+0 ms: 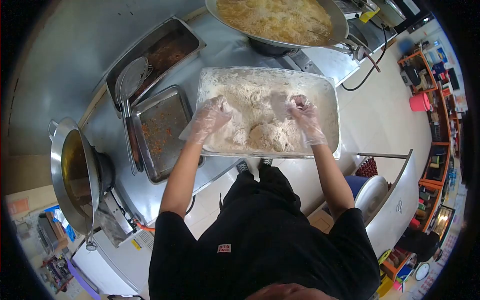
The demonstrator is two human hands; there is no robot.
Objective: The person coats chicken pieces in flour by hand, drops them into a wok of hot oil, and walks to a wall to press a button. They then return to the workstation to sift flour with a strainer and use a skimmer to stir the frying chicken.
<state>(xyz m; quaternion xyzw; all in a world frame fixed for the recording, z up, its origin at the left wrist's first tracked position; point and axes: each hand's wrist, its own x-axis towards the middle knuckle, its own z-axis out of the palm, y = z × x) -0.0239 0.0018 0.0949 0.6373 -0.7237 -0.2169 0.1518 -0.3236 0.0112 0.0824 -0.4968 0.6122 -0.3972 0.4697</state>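
Note:
A large rectangular tub (327, 120) holds pale flour (250, 100) with a floured lump (275, 136) near its front wall. My left hand (212, 119), in a clear plastic glove, is over the tub's left part with its fingers curled; whether anything is in them is hidden. My right hand (305, 116), gloved the same way, is over the right part, fingers curled round a small floured piece too indistinct to name. The floured lump lies between my hands, nearer the right one.
A wok (275, 25) of bubbling oil stands beyond the tub; another wok (75, 170) with oil is at far left. Left of the tub are a deep tray (165, 55), a shallow tray (162, 130) and a strainer (131, 80). A person (420, 242) is at far right.

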